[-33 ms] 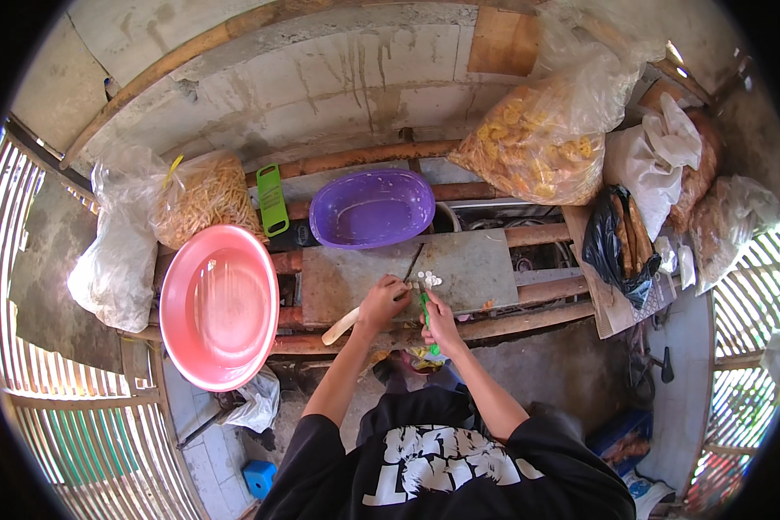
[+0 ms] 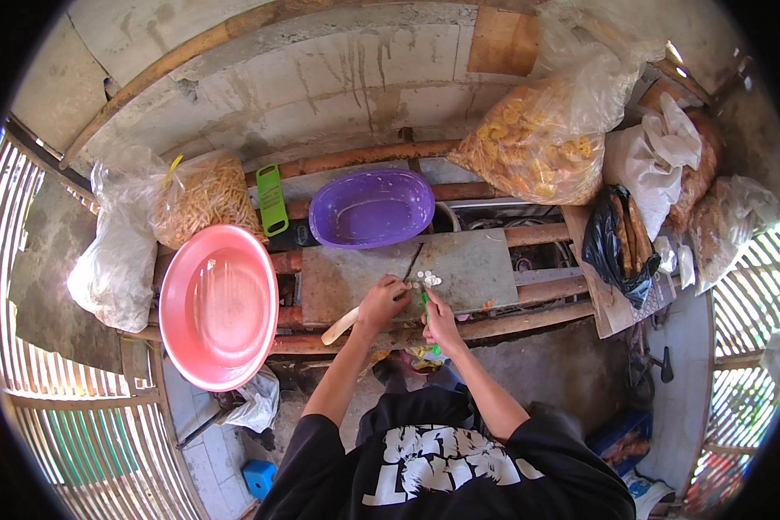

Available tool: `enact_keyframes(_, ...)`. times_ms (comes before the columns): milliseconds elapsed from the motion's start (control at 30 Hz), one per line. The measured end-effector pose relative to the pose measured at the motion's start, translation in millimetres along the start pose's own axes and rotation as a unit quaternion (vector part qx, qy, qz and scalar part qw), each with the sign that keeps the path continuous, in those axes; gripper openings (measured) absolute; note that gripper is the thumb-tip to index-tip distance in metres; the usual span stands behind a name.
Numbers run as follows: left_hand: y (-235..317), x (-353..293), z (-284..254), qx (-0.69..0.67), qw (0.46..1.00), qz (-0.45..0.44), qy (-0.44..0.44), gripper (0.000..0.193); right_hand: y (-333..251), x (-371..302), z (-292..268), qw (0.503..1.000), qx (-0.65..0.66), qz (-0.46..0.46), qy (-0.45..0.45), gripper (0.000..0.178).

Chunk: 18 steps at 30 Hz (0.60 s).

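My left hand [image 2: 386,301] is closed around a long, pale peeled root [image 2: 341,326], whose thick end sticks out below my wrist toward the lower left. In my right hand [image 2: 442,326] is a knife [image 2: 425,297] with a green handle, its blade beside my left fingertips and hard to make out. Thin white slices [image 2: 429,278] lie in a small heap just beyond the knife. Under both hands is a grey board [image 2: 347,276] resting on the slatted bench.
Beyond the board stands a purple oval tub [image 2: 373,208], with a green slicer [image 2: 272,199] to its left. A pink basin [image 2: 221,316] is at left. Bags of yellow chips [image 2: 537,139] and sticks [image 2: 208,198] sit behind. At right, a black bag [image 2: 602,238] holds brown roots.
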<state>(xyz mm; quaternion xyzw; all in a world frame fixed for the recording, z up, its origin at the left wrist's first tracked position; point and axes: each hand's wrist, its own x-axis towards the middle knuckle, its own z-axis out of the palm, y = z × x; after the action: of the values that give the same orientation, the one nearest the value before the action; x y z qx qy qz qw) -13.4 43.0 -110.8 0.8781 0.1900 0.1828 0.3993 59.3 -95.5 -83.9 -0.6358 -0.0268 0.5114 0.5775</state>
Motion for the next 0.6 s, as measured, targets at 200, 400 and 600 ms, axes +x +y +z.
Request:
enact_keyframes(200,2.8,0.3,-1.9,-0.006,1.0,-0.01,-0.008,0.013,17.7,7.9,4.3,0.922,-0.286,-0.253,0.06,0.038)
enact_keyframes(400,2.4,1.1,-3.0,-0.012,1.0,-0.003,-0.017,0.014,9.8,1.6,18.9,0.918,-0.325,-0.218,0.067,0.038)
enact_keyframes(600,3.9,0.2,-2.7,0.003,1.0,-0.008,-0.022,0.014,10.1,0.2,18.0,0.911,-0.334,-0.232,0.068,0.038)
